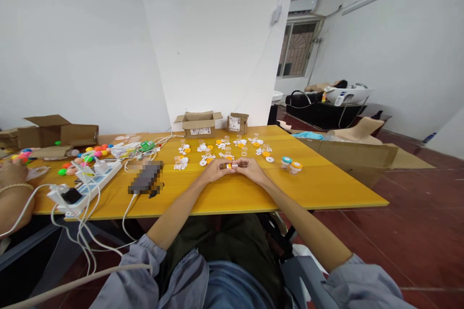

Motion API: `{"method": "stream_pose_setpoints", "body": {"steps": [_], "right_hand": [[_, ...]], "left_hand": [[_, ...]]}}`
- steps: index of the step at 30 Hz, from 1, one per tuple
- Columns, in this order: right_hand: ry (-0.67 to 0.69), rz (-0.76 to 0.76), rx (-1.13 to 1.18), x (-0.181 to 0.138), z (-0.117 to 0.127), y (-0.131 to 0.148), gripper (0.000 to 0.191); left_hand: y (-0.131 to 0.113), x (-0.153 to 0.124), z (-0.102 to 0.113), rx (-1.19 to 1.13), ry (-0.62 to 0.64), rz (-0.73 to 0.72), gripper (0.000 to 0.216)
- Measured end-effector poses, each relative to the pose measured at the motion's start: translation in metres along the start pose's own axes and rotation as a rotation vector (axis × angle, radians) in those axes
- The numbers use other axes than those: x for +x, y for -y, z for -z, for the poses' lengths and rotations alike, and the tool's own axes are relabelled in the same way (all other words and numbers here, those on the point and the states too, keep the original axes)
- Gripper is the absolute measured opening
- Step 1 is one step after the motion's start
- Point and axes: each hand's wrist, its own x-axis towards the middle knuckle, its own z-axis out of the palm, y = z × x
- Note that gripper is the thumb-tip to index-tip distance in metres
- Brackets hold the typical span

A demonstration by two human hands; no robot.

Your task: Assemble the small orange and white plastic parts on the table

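My left hand (216, 169) and my right hand (247, 166) meet over the middle of the yellow table (224, 193). Both are closed round one small container with an orange lid (228, 166), held between the fingertips of the two hands. Just beyond them lie several small clear containers, orange lids and white pieces (221, 147) spread in rows. Two closed small jars (291, 164), one with a teal lid and one with an orange lid, stand to the right of my right hand.
Two open cardboard boxes (198, 124) stand at the table's far edge. A white power strip with cables (90, 186) and a dark device (145, 178) lie at left. Colourful balls (83, 157) and another box (58, 133) sit far left, beside another person's arm (12, 193).
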Motion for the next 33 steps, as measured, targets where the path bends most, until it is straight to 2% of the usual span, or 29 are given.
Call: {"method": "stream_pose_setpoints", "body": {"steps": [25, 33], "right_hand": [[0.004, 0.010, -0.027, -0.001, 0.001, 0.003, 0.028], [-0.013, -0.006, -0.020, -0.002, 0.000, 0.003, 0.028]], "left_hand": [[0.032, 0.007, -0.007, -0.030, 0.023, -0.026, 0.036], [0.033, 0.009, -0.008, -0.052, 0.039, -0.053, 0.036]]}}
